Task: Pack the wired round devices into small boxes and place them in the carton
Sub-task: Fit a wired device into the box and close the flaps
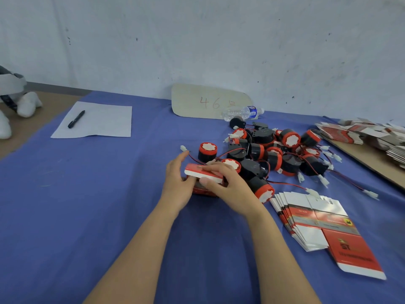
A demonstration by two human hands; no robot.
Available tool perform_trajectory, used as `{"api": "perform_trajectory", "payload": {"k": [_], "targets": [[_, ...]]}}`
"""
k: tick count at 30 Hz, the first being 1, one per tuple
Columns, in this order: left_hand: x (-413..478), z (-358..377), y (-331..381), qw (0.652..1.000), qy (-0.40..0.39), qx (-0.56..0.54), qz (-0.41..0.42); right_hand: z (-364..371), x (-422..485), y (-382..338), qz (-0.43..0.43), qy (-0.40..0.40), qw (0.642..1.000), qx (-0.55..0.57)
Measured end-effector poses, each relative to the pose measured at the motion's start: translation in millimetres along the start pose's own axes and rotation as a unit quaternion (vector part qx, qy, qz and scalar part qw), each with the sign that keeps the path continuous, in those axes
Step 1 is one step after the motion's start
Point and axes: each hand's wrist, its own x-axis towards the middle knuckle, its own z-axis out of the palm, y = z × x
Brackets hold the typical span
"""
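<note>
A small red and white box [203, 175] stands on the blue cloth at centre, its lid flap half down. My right hand [228, 185] curls over the flap, thumb against its white edge. My left hand [177, 183] rests flat against the box's left side, fingers straight. Just behind lies a heap of black round devices with red caps [271, 152], trailing red and black wires with white plugs. One device [207, 152] stands apart near my fingers. What is inside the box is hidden.
Flat unfolded boxes [315, 222] fan out at the right front; more flat boxes [370, 137] are stacked on a board at far right. A paper sheet with a black pen [76, 119], a water bottle [243, 113] and a cardboard sign [208, 102] lie behind.
</note>
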Motion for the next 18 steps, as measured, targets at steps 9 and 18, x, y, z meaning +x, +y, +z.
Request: {"api": "perform_trajectory", "payload": {"k": [9,18], "targets": [[-2.4,-14.6,10.5,0.991,-0.109,-0.074,-0.024,2.7,0.4,10.0,0.013,0.087,0.996,-0.025],[-9.6,-4.7,8.3,0.996,-0.083,0.042,0.012,7.5,-0.6,2.5,0.087,0.041,0.991,0.091]]}}
